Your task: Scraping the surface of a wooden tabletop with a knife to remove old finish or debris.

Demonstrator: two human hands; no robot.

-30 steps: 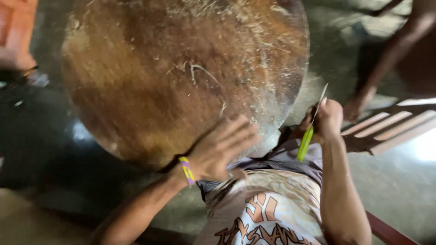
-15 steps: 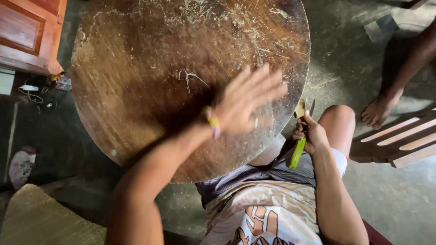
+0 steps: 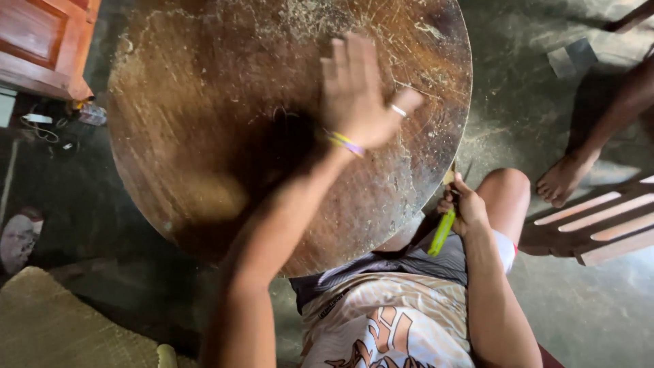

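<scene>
Left hand, fingers spread flat, over the round wooden bench; right hand fingers clench a green-handled knife beside its edge.

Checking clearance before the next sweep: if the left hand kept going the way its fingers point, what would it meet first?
The left hand points toward the far side of the round wooden table. It would likely meet only the scattered pale debris near the far rim; the hand's height is unclear.

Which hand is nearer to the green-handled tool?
The right hand: it grips the green-handled tool by the knee, off the table's edge. The left hand is spread open over the round wooden table, well away from it.
</scene>
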